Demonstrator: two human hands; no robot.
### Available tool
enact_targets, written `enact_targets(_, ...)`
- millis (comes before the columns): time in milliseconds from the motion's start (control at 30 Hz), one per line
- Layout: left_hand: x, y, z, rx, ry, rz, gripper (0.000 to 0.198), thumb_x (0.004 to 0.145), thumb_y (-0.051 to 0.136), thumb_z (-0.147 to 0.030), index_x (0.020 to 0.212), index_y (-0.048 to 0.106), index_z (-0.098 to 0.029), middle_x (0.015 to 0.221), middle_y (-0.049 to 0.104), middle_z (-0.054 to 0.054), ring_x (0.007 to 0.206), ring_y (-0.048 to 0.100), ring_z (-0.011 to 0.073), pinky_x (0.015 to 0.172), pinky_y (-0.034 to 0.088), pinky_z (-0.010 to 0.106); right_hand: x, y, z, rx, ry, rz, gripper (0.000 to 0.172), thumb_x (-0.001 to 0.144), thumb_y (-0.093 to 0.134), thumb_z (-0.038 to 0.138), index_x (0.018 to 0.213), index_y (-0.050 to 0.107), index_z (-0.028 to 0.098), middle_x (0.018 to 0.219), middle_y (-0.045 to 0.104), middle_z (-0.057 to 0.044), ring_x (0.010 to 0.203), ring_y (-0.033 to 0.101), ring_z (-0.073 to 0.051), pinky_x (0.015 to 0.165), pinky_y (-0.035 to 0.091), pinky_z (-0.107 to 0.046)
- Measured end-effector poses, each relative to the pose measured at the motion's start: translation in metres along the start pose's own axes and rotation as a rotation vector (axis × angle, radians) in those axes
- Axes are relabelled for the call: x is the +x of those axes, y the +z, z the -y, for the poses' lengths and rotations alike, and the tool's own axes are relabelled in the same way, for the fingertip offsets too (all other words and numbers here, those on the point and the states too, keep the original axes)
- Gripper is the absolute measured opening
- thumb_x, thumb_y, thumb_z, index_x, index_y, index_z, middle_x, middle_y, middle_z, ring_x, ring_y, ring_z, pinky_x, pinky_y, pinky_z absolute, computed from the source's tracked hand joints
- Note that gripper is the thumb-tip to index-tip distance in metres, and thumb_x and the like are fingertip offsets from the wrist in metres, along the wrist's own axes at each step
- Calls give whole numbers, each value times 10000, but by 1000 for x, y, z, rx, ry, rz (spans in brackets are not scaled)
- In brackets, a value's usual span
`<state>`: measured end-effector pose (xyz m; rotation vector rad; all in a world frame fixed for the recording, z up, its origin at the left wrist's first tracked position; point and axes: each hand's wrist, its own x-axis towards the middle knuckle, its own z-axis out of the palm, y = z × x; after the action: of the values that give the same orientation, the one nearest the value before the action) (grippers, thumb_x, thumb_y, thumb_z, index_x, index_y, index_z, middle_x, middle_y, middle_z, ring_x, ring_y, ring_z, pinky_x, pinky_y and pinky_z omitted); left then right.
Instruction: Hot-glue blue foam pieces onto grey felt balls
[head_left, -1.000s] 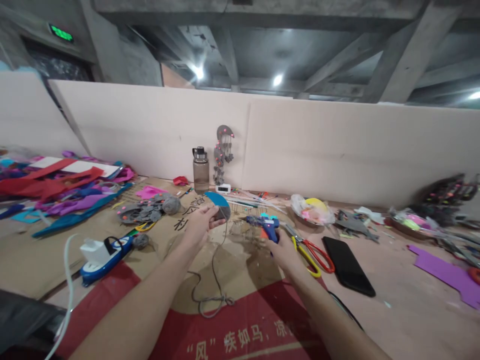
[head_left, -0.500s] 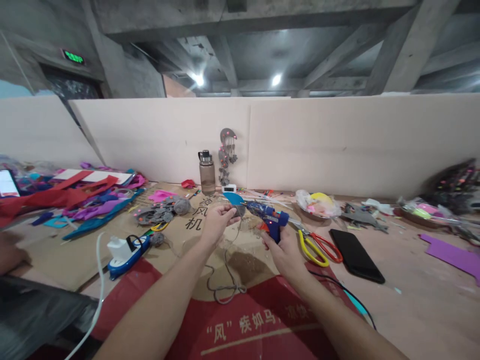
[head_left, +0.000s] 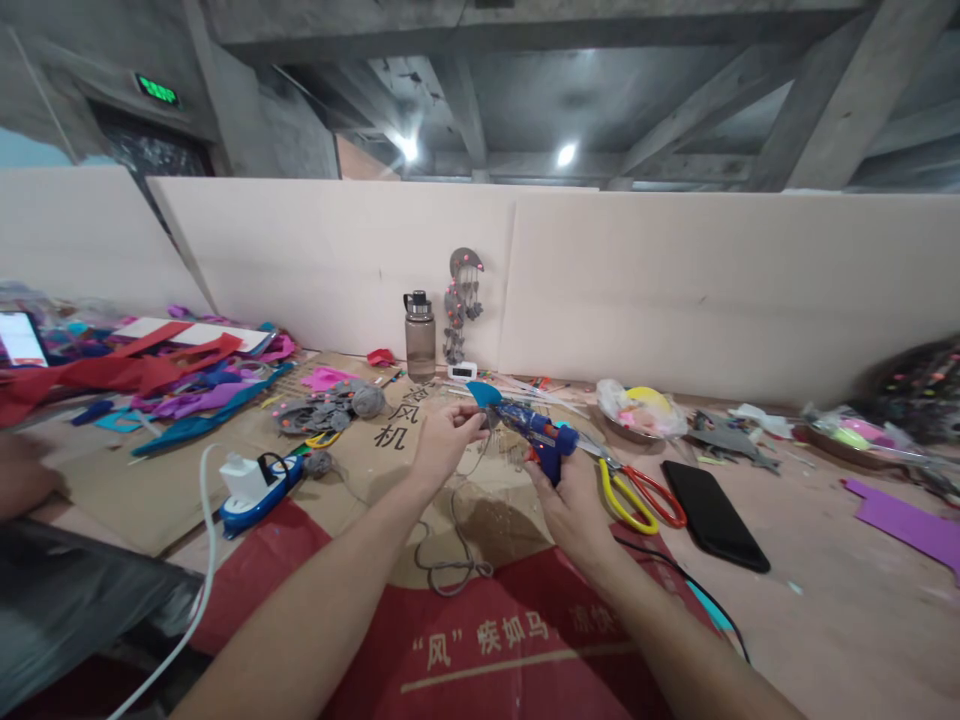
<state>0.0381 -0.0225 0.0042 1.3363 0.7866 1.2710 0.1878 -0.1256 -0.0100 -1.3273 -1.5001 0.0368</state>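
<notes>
My right hand (head_left: 574, 495) is wrapped around the handle of a blue hot glue gun (head_left: 551, 450), its nozzle pointing up and left. My left hand (head_left: 454, 440) pinches a small grey felt piece (head_left: 491, 415) right at the nozzle. Beside the nozzle tip a teal felt piece (head_left: 482, 392) sticks up; whether it is joined to the grey one I cannot tell. Grey yarn (head_left: 450, 570) runs down from the left fingers and lies in loops on the cardboard (head_left: 352, 540).
Scissors (head_left: 637, 495) with red and yellow handles and a black phone (head_left: 716, 515) lie on the right. A power strip (head_left: 262, 495), grey felt pieces (head_left: 315, 408) and coloured felt scraps (head_left: 195, 390) are left. A bottle (head_left: 420, 340) stands behind. Another person's hand (head_left: 26, 475) is far left.
The view has shifted slightly. The teal and grey pieces now sit closer against the nozzle, tilted a little differently. Both hands keep their holds.
</notes>
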Motion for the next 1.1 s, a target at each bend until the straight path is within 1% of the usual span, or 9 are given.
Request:
enact_targets(167, 1, -2, 3, 21, 21, 12, 209, 693, 686, -287, 817, 669, -120, 798, 686, 38, 681, 643, 118, 731, 566, 295, 0, 0, 2, -33, 12, 35, 191, 851, 471, 327, 953, 545, 183, 848, 620, -77, 764, 557, -203, 733, 461, -357)
enact_targets(333, 2, -1, 5, -2, 30, -3, 211, 670, 701, -290, 790, 675, -119, 787, 688, 43, 702, 645, 137, 741, 561, 326, -1, 1, 3, -54, 43, 67, 181, 844, 472, 336, 902, 557, 187, 808, 619, -83, 745, 564, -219, 708, 455, -363)
enact_targets(433, 1, 0, 2, 1, 31, -12, 197, 656, 710, -280, 770, 679, -122, 772, 689, 42, 683, 644, 141, 732, 558, 333, -1, 1, 3, -48, 42, 72, 203, 845, 467, 338, 932, 563, 182, 829, 627, -92, 770, 572, -229, 724, 455, -373)
enact_targets(633, -4, 0, -7, 23, 53, -20, 187, 684, 685, -272, 808, 692, -132, 799, 699, 48, 691, 657, 151, 721, 554, 324, 0, 1, 4, -66, 45, 46, 287, 849, 468, 343, 1054, 562, 165, 932, 629, -115, 846, 570, -240, 798, 447, -394)
enact_targets(833, -1, -2, -4, 4, 81, -7, 248, 683, 688, -298, 863, 691, -126, 846, 704, 64, 722, 656, 156, 754, 554, 344, 0, 1, 2, -122, 33, 21, 324, 859, 458, 341, 1122, 522, 164, 990, 614, -136, 962, 549, -266, 850, 433, -427)
enact_targets(1100, -2, -3, -5, -5, 88, -9, 227, 684, 688, -300, 838, 688, -133, 834, 701, 60, 734, 651, 156, 750, 554, 333, -1, 1, -1, -159, 64, 13, 304, 857, 452, 358, 1094, 522, 181, 995, 609, -138, 972, 549, -277, 865, 428, -455)
